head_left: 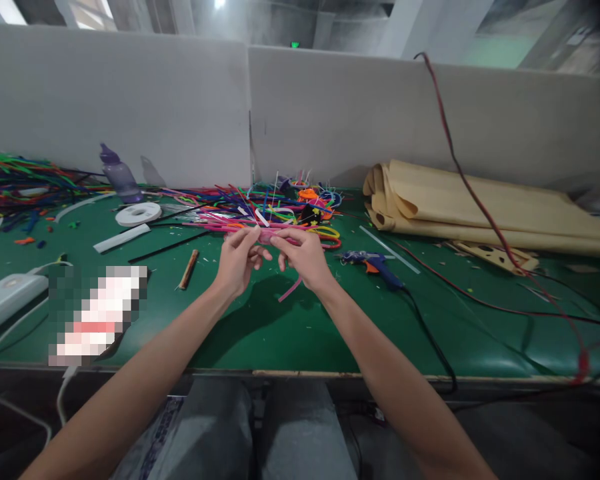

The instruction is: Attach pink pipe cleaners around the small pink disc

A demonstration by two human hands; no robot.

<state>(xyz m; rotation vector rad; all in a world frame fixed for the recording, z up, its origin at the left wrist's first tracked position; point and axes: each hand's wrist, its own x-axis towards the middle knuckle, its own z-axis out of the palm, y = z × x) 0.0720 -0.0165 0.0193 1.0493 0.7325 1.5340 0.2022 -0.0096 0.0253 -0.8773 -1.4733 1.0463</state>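
Note:
Over the middle of the green table, my left hand (pixel 238 259) and my right hand (pixel 304 257) are close together, fingertips pinched on a pink pipe cleaner (pixel 291 290). One end of it hangs below my right hand; the part between the fingers is small and partly covered. Just behind my hands lies a heap of coloured pipe cleaners (pixel 220 200), with pink ones nearest. Small decorated pieces in orange, black and yellow (pixel 313 203) sit at the heap's right side. To the right of my right hand rests a blue glue gun (pixel 373 261).
A white tape roll (pixel 139 214), purple bottle (pixel 121 177), brown stick (pixel 189 269) and blurred-out object (pixel 97 320) are at left, near a white power strip (pixel 13 300). Rolled brown paper (pixel 480 207) lies right. A red-black cable (pixel 463 170) hangs across the grey partition (pixel 330 113).

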